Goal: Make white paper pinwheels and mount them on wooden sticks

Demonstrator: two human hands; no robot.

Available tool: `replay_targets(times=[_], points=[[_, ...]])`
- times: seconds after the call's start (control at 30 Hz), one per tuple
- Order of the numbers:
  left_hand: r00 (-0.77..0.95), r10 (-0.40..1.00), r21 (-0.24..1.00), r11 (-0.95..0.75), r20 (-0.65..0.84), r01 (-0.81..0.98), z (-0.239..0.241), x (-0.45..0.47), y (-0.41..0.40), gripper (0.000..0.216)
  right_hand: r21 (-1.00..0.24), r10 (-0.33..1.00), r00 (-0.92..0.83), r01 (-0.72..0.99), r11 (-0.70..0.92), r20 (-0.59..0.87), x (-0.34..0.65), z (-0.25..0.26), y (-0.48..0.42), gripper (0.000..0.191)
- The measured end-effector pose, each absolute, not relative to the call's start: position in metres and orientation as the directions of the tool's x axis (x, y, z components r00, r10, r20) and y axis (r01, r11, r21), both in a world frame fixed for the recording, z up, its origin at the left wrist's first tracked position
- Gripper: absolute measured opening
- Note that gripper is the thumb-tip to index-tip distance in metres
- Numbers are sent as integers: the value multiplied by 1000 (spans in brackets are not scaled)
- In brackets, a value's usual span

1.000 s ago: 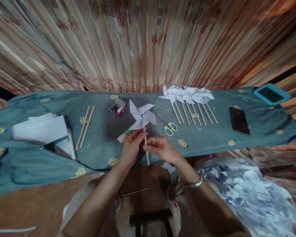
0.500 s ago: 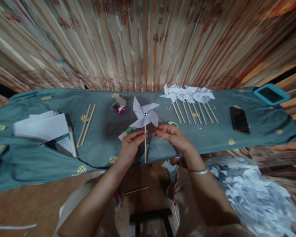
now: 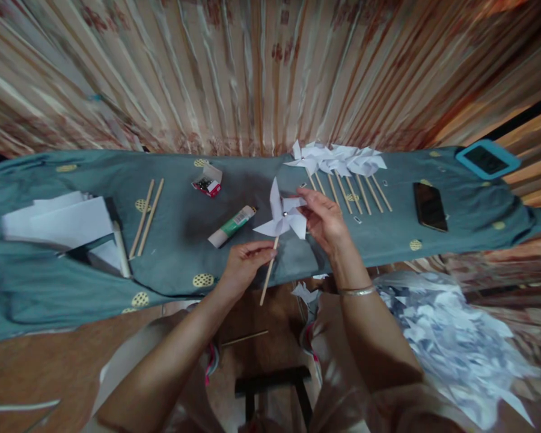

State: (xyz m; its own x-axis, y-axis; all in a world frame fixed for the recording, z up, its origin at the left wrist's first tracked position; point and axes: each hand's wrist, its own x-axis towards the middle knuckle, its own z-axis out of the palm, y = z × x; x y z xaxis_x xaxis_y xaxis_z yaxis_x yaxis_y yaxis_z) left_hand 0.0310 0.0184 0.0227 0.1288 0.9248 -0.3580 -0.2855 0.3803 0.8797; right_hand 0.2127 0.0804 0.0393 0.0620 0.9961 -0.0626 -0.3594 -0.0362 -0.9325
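Left hand: grip clamped, thumb and fingers pinching the stick just below the head of the white pinwheel. Right hand is at the pinwheel's right-hand blade; can't tell if that grip is closed on paper or only alongside. Pinwheel is held up in front of the person, tilted, head up and right; stick's lower end shows past the near edge of the tabletop. Just left of it, carton, white/green, barcode panel, print too small to read. Beyond, open red pin box, lettering illegible. Two sticks lie farther left, well apart from the carton, cloth between; paper stack beside them. Right: row of pinwheels along the far edge, then phone, dark-faced; blue tablet at the far right corner. Scrap bag sits below the near edge, right of the right forearm.
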Motion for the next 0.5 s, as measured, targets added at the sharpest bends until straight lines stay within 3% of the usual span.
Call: replay_targets(times=[0.5], points=[[41, 940, 891, 333, -337, -309, 23, 25, 27, 33, -904, 976, 126, -414, -110, -176, 202, 38, 78, 34]])
